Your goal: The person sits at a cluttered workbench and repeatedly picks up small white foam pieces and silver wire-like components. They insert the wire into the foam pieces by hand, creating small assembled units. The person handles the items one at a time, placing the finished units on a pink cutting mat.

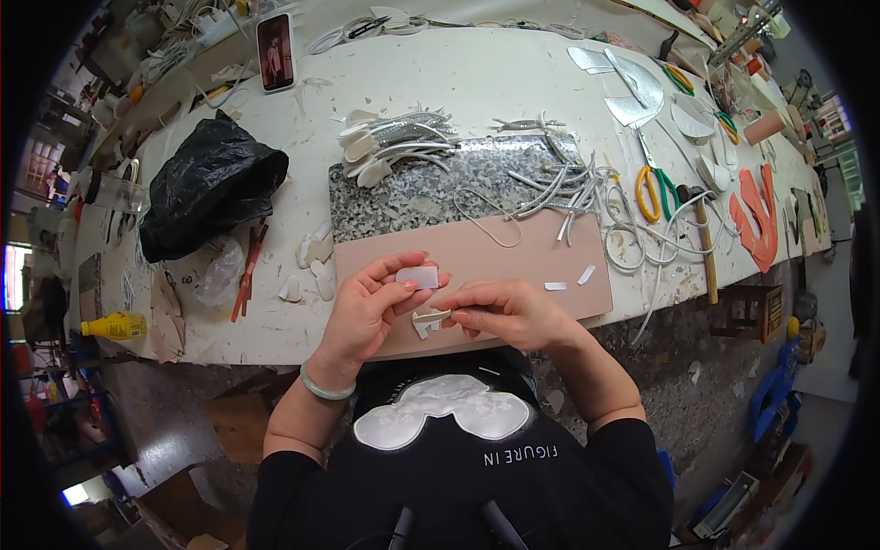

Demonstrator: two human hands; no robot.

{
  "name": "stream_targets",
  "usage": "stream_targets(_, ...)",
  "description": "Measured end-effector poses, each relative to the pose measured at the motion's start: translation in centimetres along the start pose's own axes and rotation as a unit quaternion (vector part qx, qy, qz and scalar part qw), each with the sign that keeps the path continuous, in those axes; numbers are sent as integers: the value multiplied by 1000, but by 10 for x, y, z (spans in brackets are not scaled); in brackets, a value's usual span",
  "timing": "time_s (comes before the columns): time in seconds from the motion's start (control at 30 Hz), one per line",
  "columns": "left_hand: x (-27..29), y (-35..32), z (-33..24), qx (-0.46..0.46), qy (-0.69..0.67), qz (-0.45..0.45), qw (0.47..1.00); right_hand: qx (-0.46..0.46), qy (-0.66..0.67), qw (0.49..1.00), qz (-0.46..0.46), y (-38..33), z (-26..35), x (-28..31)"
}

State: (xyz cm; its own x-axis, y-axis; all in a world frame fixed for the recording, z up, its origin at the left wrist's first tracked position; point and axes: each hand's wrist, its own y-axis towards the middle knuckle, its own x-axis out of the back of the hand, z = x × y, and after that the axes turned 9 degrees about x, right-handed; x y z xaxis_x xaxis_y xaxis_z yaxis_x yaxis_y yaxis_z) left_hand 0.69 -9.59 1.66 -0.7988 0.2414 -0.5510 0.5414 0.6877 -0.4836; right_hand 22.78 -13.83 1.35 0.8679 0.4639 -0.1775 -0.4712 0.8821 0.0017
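My left hand (pixel 371 302) pinches a small pale rectangular piece (pixel 418 276) between thumb and fingers, above the pink board (pixel 532 257). Close beside it, the closed fingers of my right hand (pixel 509 313) hold a small cream strip (pixel 429 317) with whitish bits under it; what exactly it is does not show. Two small white strips (pixel 555 286) lie on the board to the right. Behind the board's far edge is a speckled stone slab (pixel 403 206), with a bundle of white and silvery cords (pixel 408 137) at its left and loose cords (pixel 559 188) at its right.
A crumpled black plastic bag (pixel 211 188) and a yellow bottle (pixel 115 325) are at the left. Scissors with yellow and green handles (pixel 653 188), a hammer (pixel 704 238) and orange-pink cutouts (pixel 757 220) lie at the right. A phone (pixel 276 53) stands at the back.
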Motion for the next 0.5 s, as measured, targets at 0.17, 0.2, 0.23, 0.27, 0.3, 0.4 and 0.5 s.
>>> stream_targets(0.17, 1, -8, -1, 4, 66, 34, 997, -22, 77, 996, -29, 6, 5, 1)
stream_targets(0.2, -1, -10, -2, 4, 68, 37, 997, -26, 74, 996, -34, 8, 9, 2)
stream_targets(0.23, -4, -12, -4, 3, 71, 40, 997, -31, 71, 996, -40, 9, 12, 3)
stream_targets(0.27, -6, -13, -5, 3, 74, 44, 996, -27, 74, 996, -43, 10, 13, 3)
stream_targets(0.3, -5, -13, -5, -1, 80, 53, 995, -24, 77, 996, -47, 11, 14, 2)
stream_targets(0.4, -2, -13, -5, -7, 93, 70, 993, -38, 77, 995, -43, 14, 16, 4)
stream_targets(0.5, -4, -15, -6, -8, 98, 71, 993, -44, 73, 996, -36, 15, 17, 5)
